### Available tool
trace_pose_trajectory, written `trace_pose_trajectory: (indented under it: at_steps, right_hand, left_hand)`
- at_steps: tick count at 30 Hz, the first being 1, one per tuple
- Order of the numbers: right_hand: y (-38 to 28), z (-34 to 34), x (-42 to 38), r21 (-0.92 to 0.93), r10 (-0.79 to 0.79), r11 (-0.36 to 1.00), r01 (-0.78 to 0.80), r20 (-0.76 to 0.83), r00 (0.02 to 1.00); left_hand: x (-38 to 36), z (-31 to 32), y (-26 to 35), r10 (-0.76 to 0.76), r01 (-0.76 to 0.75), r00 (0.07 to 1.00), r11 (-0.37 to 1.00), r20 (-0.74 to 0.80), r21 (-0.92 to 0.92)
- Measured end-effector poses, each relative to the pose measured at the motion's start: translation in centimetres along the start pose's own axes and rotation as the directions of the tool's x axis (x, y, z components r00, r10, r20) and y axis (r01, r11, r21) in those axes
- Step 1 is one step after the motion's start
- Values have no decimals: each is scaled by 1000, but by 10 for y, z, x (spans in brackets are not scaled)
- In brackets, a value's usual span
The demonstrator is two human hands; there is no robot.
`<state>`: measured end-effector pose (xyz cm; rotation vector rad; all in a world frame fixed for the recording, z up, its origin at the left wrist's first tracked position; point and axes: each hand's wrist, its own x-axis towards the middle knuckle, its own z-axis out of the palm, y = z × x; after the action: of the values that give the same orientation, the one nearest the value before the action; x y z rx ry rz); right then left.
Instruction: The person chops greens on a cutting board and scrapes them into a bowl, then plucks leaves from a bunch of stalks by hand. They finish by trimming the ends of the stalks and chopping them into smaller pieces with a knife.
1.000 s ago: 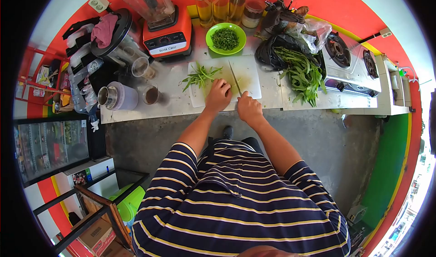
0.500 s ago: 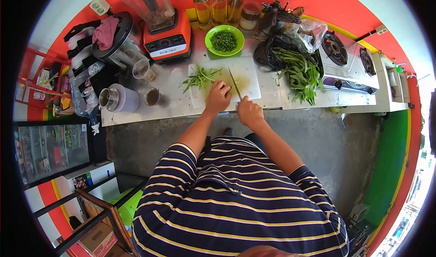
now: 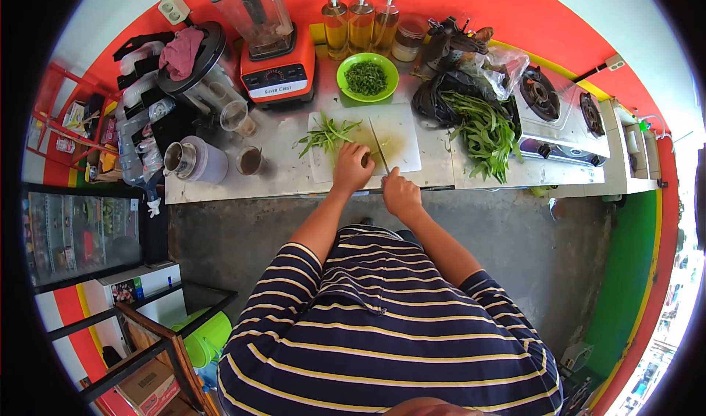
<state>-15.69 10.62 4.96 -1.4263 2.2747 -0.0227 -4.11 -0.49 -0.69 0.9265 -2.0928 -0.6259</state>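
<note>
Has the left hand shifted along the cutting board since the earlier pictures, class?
No clear shift. The left hand rests on the greens at the middle of the cutting board, beside the knife, as before; only the camera moved.

Bright, even daylight fills the scene — colours are saturated and shadows stay soft and short. The steel counter top [image 3: 287, 162] shows mild sheen, no harsh glare. Strong fisheye distortion bends every edge, and a black vignette rings the frame — focus softens toward the rim.

One head-worn fisheye view; looks steeply down past the torso; counter [image 3: 441, 170] near.
</note>
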Motion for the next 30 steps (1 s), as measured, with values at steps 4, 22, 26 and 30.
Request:
trace_pose_trajectory:
  at_steps: [4,22,26,30]
  right_hand:
    - [1,-5,13,9,-20,1000,20,-2,1000]
    - [-4,-7,3,-15,-55,998,55,18,998]
    - [-5,-6,11,-27,-38,999,39,51,998]
    - [0,-9,19,-61,-114,992,112,-22,993]
  left_hand:
    - [1,-1,0,-25,25,1000,1000,13,-5]
    - [-1,2,-1,-83,84,996,996,34,-18]
    - [1,1,-1,-84,85,995,996,59,-15]
    - [1,0,-2,-58,60,996,998,68,-18]
